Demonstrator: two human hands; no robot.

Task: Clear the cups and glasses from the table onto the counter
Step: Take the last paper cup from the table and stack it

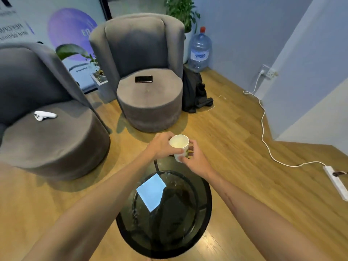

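So, head view, the only one we get:
cup: small white ceramic cup with a green print [179,147], upright, mouth toward the camera, looks empty inside; held in the air over the far edge of the table.
table: round dark glass table with a black rim [204,210], a pale window reflection on it; we see no other cup or glass on it.
left hand: left hand [162,147] wraps the cup's left wall, thumb and fingers pressed onto it.
right hand: right hand [195,159] pinches the cup low on its right side, fingertips at the base.
key relation: cup sits between both hands, long axis vertical, neither hand nearer; both touch it.
counter: not in frame, so we cannot tell which way the carry goes.
next move, our guess: keep the cup upright, one hand could let go for the carry.
background: two grey upholstered round chairs [148,87], a black phone [143,79] on the far seat.
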